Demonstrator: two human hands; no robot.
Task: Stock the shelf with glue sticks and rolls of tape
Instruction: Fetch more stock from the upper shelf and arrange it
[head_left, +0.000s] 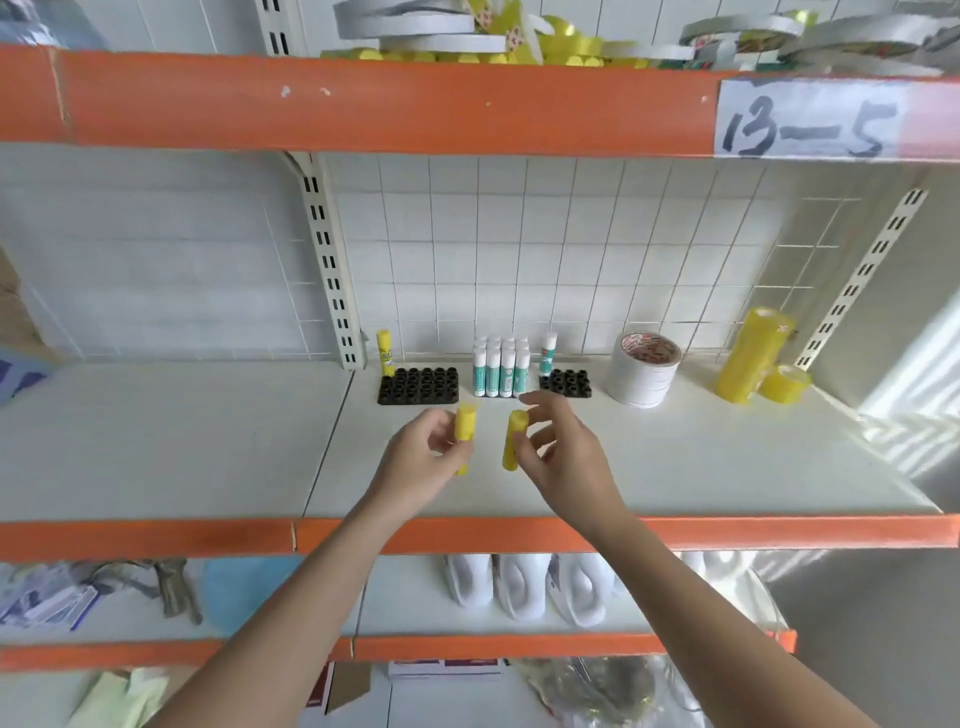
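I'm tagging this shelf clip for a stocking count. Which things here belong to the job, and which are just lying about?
Job:
- yellow glue sticks, one in the left hand, one in the right hand
- black trays
- white-green glue sticks
- white tape stack
- yellow tape rolls

Lying about:
- white bottles on the lower shelf
- blue bag

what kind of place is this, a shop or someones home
Most likely a shop or stockroom: orange-edged metal shelving with a handwritten label "13-5", glue sticks in rows and stacked tape rolls.

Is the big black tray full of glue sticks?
No, the black tray shows only empty holes; one yellow glue stick stands at its back left corner.
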